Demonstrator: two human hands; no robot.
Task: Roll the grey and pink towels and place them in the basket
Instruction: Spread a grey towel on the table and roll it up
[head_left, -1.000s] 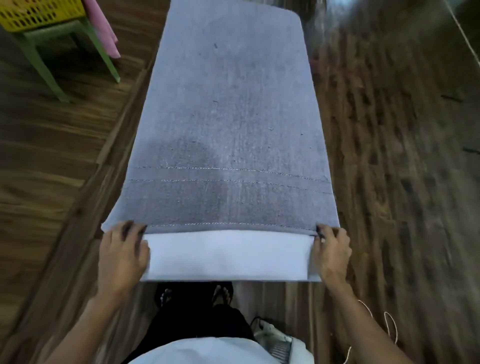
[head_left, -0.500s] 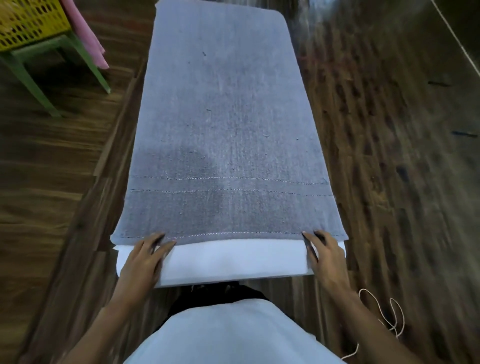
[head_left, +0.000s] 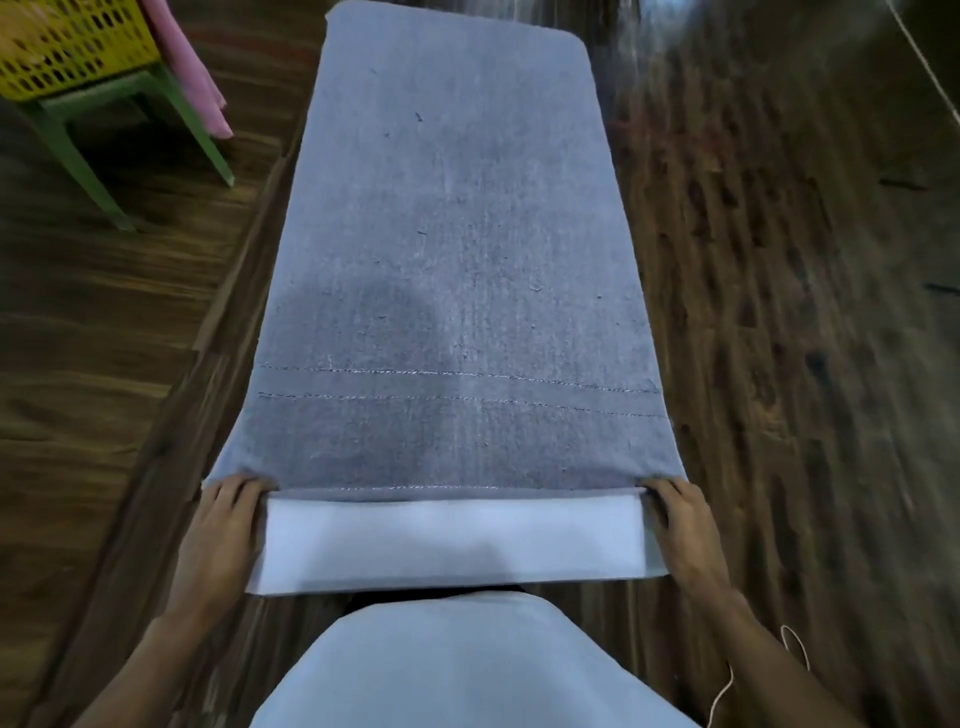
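A long grey towel (head_left: 457, 234) lies flat along a dark wooden table (head_left: 779, 312). Its near end is turned over into a pale band (head_left: 452, 540) across the towel's width. My left hand (head_left: 223, 530) grips the left end of that band with its fingers curled at the corner. At the right end, my right hand (head_left: 683, 525) grips the band the same way. A pink towel (head_left: 187, 67) hangs at the upper left beside a yellow basket (head_left: 67, 47).
The basket stands on a green stool (head_left: 78, 161) on the wooden floor, left of the table. A thin white cord (head_left: 727, 686) dangles by my right forearm. My white shirt fills the bottom centre of the view.
Half a second ago my fingers lay straight over the turned edge. Now both hands sit at the band's ends with fingers curled, and the pale band looks wider.
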